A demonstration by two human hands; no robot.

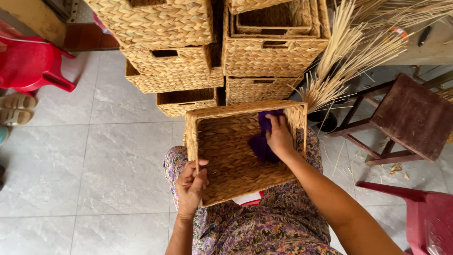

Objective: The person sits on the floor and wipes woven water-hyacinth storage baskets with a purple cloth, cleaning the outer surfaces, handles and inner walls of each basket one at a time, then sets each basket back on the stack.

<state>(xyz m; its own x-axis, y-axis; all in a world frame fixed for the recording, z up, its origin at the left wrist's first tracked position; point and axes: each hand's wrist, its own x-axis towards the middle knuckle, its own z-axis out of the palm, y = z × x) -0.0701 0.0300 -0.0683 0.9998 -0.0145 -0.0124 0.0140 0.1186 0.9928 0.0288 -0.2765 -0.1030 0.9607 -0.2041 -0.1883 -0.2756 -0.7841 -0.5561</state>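
Head-worn view, steeply downward, seemingly close.

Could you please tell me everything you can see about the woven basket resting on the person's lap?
The woven basket is rectangular, made of pale straw-coloured plaited fibre with a thick braided rim. It is open-topped and tilted, its opening facing the camera. It rests on the lap. The left hand grips its near corner at the rim; the right hand reaches inside, pressing a purple cloth against the inner wall. Similar baskets are stacked just behind it.
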